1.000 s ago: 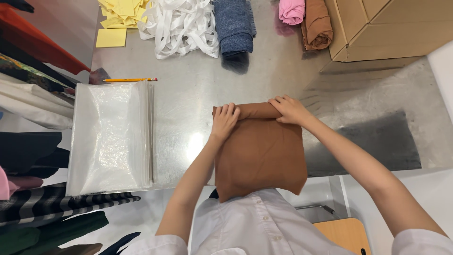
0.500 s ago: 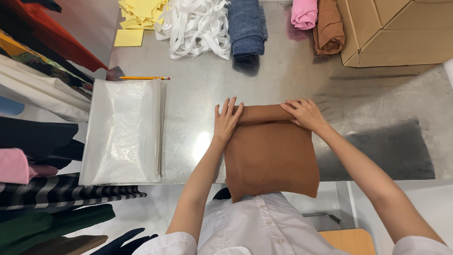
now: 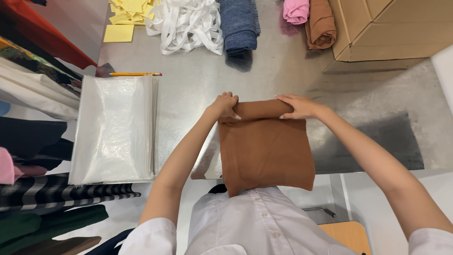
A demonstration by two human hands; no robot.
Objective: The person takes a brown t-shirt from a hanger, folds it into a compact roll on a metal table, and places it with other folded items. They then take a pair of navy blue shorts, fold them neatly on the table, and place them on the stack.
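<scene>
Your left hand (image 3: pixel 225 105) and right hand (image 3: pixel 296 106) are clamped on the brown cloth's (image 3: pixel 265 150) rolled far end. Roll evenly toward the metal table's (image 3: pixel 198 80) near edge, keeping both sides level.

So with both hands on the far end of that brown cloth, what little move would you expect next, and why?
Probably another roll toward the body. The left hand and right hand grip a rolled edge at the far end of the brown cloth, while the rest lies flat on the metal table, its near end hanging over the edge.
</scene>
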